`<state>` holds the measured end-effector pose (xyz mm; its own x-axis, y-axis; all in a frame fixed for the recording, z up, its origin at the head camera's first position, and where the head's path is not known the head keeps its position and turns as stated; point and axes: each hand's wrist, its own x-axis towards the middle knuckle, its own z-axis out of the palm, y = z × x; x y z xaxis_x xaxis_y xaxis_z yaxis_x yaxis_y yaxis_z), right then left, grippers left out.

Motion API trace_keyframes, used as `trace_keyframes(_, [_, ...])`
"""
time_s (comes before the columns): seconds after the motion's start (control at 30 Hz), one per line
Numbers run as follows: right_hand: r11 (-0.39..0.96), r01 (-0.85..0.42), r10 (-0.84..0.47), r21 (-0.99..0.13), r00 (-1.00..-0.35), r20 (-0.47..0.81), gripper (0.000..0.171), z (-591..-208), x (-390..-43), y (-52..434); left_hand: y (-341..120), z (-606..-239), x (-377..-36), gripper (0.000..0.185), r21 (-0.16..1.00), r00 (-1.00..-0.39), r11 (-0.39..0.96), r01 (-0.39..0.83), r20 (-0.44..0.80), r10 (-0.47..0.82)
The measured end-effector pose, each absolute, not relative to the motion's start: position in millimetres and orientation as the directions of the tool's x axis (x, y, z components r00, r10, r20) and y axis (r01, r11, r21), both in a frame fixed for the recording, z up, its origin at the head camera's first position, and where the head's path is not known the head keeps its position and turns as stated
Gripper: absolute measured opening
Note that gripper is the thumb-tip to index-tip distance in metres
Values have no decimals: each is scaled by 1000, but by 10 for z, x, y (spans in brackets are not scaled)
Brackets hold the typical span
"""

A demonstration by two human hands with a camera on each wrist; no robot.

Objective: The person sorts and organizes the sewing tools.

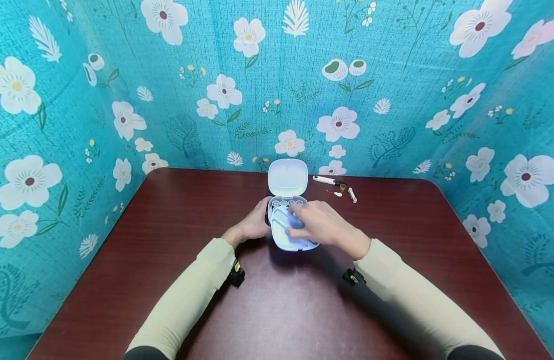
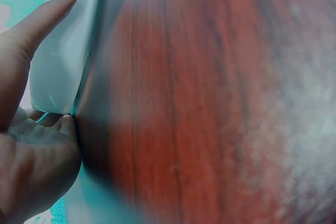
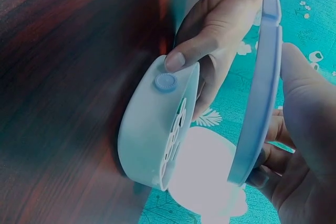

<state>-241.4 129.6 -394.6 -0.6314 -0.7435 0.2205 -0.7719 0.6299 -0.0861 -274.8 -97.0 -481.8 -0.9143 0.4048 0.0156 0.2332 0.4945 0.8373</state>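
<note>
White plastic case point(image 1: 289, 220) sat mid-frame on the dark desk point(image 1: 168, 250), lid up. Left hand point(image 1: 251, 226) gripped its side; right hand point(image 1: 319, 222) pinched a flat inner tray point(image 3: 258, 87). Best done, I judged, with the base held firm and the tray kept level

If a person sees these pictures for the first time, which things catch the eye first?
First the bright turquoise cloth with white flowers behind the dark red-brown wooden table. Then the small white plastic case with its lid open at the table's middle: the left hand holds its side, and the right hand reaches into it.
</note>
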Motion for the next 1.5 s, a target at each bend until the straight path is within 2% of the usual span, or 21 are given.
trace_keyframes(0.5, [653,-755,-728,-59,-647,228,39,-4036,-2605,1271,-972,-4824,-2760,107,840,-911,492,230,8,411])
trace_keyframes(0.87, [705,-708,-677,-53,-693,248,37,-4114,-2778,1222,-939,-4830,-2735,117,829,-928,524,193,-18,372])
trace_keyframes(1.5, [761,-649,-628,-16,-742,237,39,-4249,-2977,1139,-970,-4836,-2741,121,847,-920,500,179,-36,391])
